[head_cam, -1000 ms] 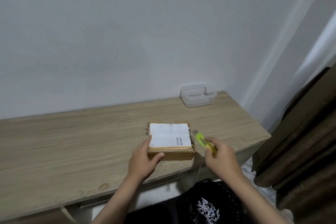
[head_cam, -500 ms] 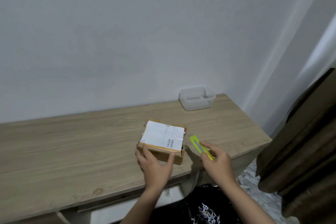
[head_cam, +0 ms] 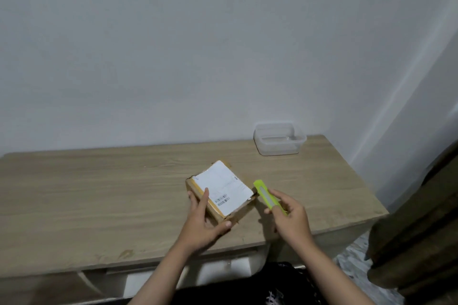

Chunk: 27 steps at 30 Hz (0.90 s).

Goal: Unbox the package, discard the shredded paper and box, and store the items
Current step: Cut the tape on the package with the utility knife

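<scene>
A small brown cardboard box (head_cam: 238, 213) with a white shipping label (head_cam: 223, 187) lies closed on the wooden desk (head_cam: 99, 200), turned at an angle. My left hand (head_cam: 204, 225) grips its near corner, fingers on the top and side. My right hand (head_cam: 290, 215) holds a lime-green utility knife (head_cam: 266, 195), whose tip points at the box's right edge, close to it. I see no blade. The box's contents are hidden.
A clear plastic container (head_cam: 280, 141) stands at the desk's back right by the white wall. A brown curtain (head_cam: 421, 230) hangs off the right end of the desk. The desk's front edge runs just under my wrists.
My left hand has turned the box counter-clockwise, so it now sits diagonally. My right hand has kept the knife just right of the box.
</scene>
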{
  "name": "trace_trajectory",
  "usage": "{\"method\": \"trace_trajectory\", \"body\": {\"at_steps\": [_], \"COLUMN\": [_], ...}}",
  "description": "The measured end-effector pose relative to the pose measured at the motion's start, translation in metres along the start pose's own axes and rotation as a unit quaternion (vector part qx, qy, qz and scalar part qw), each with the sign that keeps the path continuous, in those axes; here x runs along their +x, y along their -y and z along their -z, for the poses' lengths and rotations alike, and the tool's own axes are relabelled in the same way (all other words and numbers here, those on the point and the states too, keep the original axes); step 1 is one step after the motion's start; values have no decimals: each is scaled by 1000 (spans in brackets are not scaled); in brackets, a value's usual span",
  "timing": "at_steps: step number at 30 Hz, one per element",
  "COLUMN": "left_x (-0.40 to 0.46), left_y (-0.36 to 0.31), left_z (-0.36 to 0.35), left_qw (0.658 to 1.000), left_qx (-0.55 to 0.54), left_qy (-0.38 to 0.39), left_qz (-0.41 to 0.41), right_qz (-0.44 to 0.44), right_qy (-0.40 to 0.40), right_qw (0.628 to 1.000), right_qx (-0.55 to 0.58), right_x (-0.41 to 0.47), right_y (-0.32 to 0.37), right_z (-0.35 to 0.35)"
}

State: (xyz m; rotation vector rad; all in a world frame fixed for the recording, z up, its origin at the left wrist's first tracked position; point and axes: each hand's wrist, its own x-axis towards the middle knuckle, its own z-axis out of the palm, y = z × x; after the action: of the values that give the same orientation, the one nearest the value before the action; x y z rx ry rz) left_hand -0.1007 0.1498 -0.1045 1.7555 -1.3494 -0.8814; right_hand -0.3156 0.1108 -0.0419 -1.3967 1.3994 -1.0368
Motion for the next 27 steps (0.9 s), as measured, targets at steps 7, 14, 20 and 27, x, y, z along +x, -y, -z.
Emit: {"method": "trace_trajectory", "body": {"at_steps": [7, 14, 20, 27], "left_x": [-3, -3, 1, 10], "left_y": [22, -12, -40, -1], "left_z": [44, 5, -45, -26], "left_qw": [994, 934, 942, 974], "left_qx": [34, -70, -90, 22], "left_qy": [-99, -325, -276, -216], "left_qz": [-14, 130, 169, 71], "right_qz": [-4, 1, -7, -15], "right_qy": [52, 87, 94, 99], "right_qw": [998, 995, 995, 994], "right_qx": [30, 52, 33, 41], "right_x": [14, 22, 29, 40], "right_y": [7, 4, -5, -9], "right_z": [-12, -15, -10, -11]}}
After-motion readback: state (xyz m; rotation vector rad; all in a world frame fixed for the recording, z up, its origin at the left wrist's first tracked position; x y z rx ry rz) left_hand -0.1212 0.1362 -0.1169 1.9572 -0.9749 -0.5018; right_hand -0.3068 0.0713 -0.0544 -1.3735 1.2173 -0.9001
